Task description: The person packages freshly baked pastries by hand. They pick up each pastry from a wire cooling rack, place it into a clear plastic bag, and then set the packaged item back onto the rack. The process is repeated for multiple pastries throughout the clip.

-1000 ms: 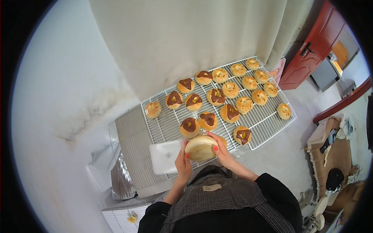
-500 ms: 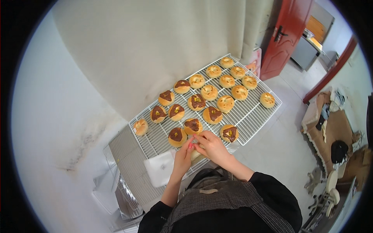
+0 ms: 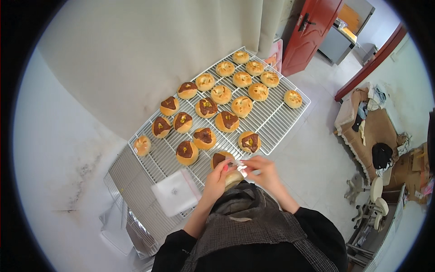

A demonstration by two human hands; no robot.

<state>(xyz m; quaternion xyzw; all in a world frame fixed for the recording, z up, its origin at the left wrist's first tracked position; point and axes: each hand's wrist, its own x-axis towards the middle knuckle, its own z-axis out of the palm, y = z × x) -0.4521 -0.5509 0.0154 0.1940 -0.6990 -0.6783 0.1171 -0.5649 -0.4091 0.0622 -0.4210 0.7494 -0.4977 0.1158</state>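
Packet (image 3: 234,180), pale, rounded and in clear wrap, lies between the two hands at the near side of the wire rack (image 3: 270,141), close against the apron (image 3: 253,217). Its fuller body sits low, beside the left hand (image 3: 215,181), while the gathered end of the wrap points far and a little right, toward the fingertips of the right hand (image 3: 266,174); its long axis seems to run that way, though fingers cover part of it. The left hand is curled around the packet's left side, so it is nearer the body. The right hand's fingers are drawn narrow at the gathered end; blur hides whether they pinch it firmly. Just far of both hands sits a chocolate-topped bun (image 3: 220,158), and to the left lies a stack of clear bags (image 3: 176,192).
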